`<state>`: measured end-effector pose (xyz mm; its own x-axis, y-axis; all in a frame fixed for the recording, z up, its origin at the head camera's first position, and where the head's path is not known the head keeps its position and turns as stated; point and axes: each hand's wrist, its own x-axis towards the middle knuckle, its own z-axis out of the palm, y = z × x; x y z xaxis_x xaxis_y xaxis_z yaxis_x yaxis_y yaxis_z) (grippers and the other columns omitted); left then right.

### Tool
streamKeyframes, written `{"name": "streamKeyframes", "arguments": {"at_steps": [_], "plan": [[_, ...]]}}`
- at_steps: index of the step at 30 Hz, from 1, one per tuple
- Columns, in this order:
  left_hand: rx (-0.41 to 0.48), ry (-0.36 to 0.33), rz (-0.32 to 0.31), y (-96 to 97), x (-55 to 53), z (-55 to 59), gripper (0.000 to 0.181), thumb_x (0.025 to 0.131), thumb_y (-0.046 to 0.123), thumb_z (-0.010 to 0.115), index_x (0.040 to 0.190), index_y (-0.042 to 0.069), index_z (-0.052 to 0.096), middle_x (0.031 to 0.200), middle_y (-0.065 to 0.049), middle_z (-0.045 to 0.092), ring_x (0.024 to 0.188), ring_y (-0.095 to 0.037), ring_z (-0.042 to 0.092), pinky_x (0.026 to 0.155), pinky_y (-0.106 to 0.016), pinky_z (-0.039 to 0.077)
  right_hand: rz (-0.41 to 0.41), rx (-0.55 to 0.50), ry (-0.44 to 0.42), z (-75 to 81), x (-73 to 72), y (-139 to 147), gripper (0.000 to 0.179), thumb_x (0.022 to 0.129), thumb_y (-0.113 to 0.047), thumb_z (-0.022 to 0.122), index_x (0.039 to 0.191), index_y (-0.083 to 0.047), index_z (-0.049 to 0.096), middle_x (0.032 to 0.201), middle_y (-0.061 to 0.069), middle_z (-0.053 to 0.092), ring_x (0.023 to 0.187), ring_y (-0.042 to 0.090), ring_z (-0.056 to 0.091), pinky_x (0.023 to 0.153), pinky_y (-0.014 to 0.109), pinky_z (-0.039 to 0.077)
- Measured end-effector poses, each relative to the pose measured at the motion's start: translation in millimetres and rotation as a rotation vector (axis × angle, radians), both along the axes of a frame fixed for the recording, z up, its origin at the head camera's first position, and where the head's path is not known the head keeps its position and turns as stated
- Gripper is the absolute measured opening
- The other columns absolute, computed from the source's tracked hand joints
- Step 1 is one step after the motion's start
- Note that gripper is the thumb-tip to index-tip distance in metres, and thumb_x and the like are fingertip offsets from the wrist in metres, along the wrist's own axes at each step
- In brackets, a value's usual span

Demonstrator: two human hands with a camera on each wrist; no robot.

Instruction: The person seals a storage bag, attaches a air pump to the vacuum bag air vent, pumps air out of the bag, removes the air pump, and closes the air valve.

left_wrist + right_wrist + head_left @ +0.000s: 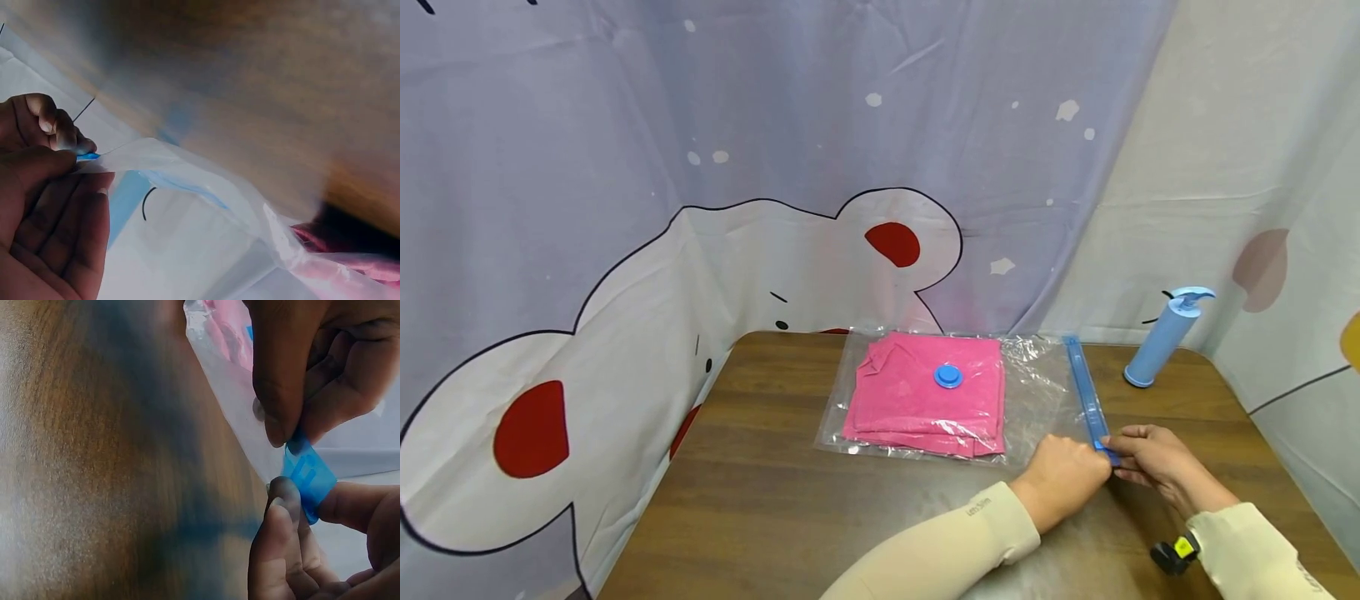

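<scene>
A clear plastic vacuum storage bag lies flat, with folded pink cloth inside and a round blue valve on top. Along its right side runs a blue zip seal. My left hand pinches the bag's near right corner, beside the seal's end; the left wrist view shows thumb and fingers on the film. My right hand holds a small blue slider at that end between thumb and fingers. Both hands' fingertips are close together, and they partly hide the corner.
A blue hand pump stands at the back right of the wooden table. A printed curtain hangs behind and along the sides. The right wrist wears a black camera.
</scene>
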<state>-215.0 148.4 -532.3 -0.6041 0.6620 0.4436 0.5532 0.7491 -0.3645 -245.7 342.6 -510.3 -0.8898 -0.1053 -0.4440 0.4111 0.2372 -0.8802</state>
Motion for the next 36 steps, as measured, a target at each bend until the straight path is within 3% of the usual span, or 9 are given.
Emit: {"name": "streamKeyframes", "arguments": {"at_steps": [4,12,19,27,36], "plan": [[-0.008,-0.003,-0.006,0.1,-0.5,-3.3,0.02,0.106,0.043,0.074,0.087,0.047,0.079,0.078,0.028,0.077,0.066,0.003,0.072,0.053,-0.021,0.057,0.004,0.002,-0.003,-1.8,-2.0,0.8,0.075,0.113,-0.013,0.061,0.158,0.024,0.015,0.085,-0.009,0.076,0.074,0.003,0.076,0.072,0.022,0.068],[-0.002,-0.024,0.014,1.0,0.6,-5.3,0.02,0.105,0.044,0.076,0.086,0.047,0.079,0.078,0.028,0.076,0.065,0.002,0.071,0.051,-0.021,0.055,-0.008,0.063,0.021,-4.4,-4.2,1.1,0.06,0.112,-0.017,0.066,0.146,0.017,0.03,0.084,-0.009,0.077,0.073,0.002,0.076,0.068,0.023,0.067],[0.014,-0.004,0.043,2.6,-0.9,-5.9,0.019,0.103,0.045,0.077,0.084,0.048,0.079,0.078,0.027,0.077,0.065,0.002,0.072,0.051,-0.022,0.054,0.009,0.115,0.043,-3.8,-8.6,2.6,0.066,0.109,-0.019,0.072,0.147,0.017,0.032,0.083,-0.01,0.078,0.073,0.001,0.076,0.066,0.021,0.064],[0.014,-0.033,0.062,0.4,1.2,-0.6,0.018,0.102,0.043,0.079,0.084,0.047,0.08,0.076,0.026,0.076,0.065,0.0,0.072,0.05,-0.022,0.054,0.028,0.091,0.052,-6.2,-16.9,2.7,0.069,0.111,-0.016,0.067,0.152,0.021,0.026,0.08,-0.011,0.078,0.071,-0.001,0.073,0.063,0.02,0.06],[0.01,-0.024,0.042,-1.4,2.3,-0.2,0.019,0.1,0.043,0.08,0.081,0.047,0.079,0.075,0.026,0.076,0.064,0.001,0.072,0.05,-0.022,0.053,0.031,0.061,0.045,-8.1,-25.0,4.2,0.06,0.11,-0.015,0.068,0.144,0.016,0.03,0.079,-0.011,0.079,0.072,-0.001,0.076,0.064,0.021,0.062]]}}
